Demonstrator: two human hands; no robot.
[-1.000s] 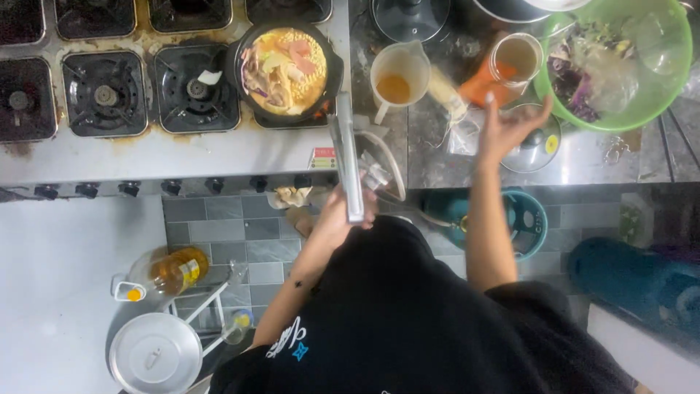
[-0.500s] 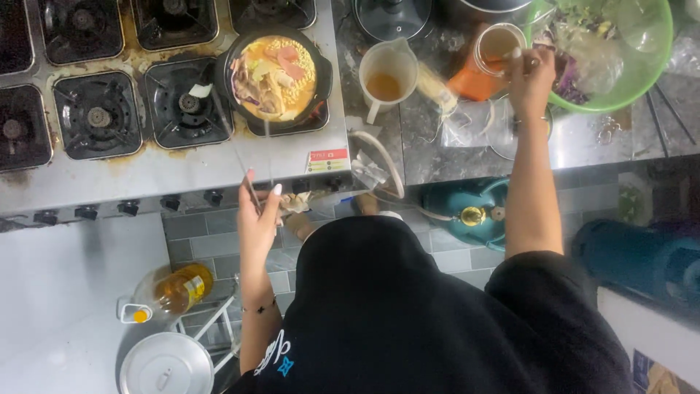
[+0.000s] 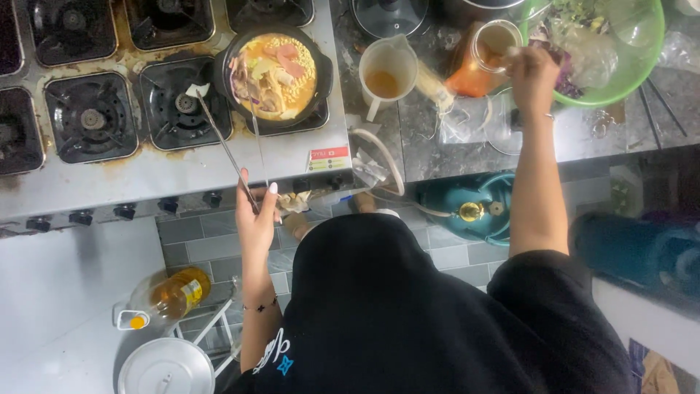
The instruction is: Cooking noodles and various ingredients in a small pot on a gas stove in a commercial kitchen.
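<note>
We hold long metal tongs (image 3: 226,149) in our left hand (image 3: 257,217), fingers clamped round their handles, the tips reaching toward the black pot (image 3: 273,76) of noodle soup on the gas stove (image 3: 109,164). Our right hand (image 3: 532,73) is stretched to the stone counter (image 3: 452,149), fingers closed on something small at the rim of a glass jar (image 3: 497,44) of amber liquid, just beside the green bowl (image 3: 620,80) of vegetables. A white jug (image 3: 386,69) stands between pot and jar.
</note>
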